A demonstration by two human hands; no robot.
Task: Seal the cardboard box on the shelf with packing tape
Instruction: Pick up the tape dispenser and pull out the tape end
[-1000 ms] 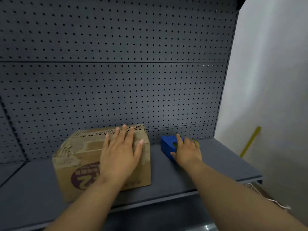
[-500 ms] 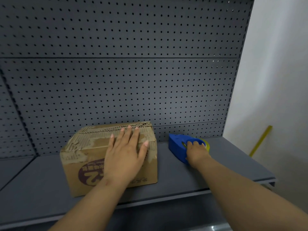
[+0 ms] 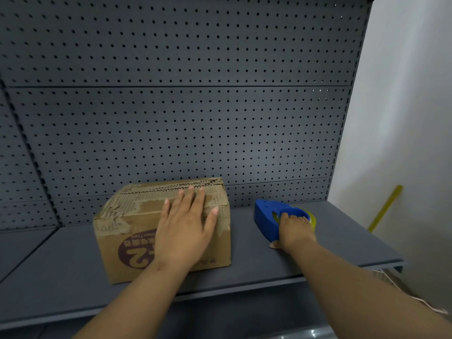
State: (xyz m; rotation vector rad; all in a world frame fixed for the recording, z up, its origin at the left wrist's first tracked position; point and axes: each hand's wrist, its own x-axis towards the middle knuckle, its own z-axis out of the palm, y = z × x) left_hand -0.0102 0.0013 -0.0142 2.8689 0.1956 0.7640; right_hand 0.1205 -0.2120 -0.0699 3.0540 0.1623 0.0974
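A worn cardboard box (image 3: pixel 127 231) with torn paper patches and a dark round print stands on the grey shelf (image 3: pixel 247 267), its flaps closed. My left hand (image 3: pixel 186 228) lies flat on the box's top right front, fingers spread. To the right of the box a blue tape dispenser (image 3: pixel 267 217) with a yellowish tape roll rests on the shelf. My right hand (image 3: pixel 294 231) is curled around the dispenser's near end, fingers hooked into the roll's core, thumb down at the shelf.
A dark grey pegboard (image 3: pixel 171 118) forms the shelf's back. A white wall (image 3: pixel 403 118) rises on the right, with a yellow stick (image 3: pixel 384 209) leaning against it. The shelf's front edge runs below my forearms.
My right hand has closed around the dispenser, fingers now inside the roll's core. My left hand stays flat on the box. The camera has shifted slightly, moving the scene rightward.
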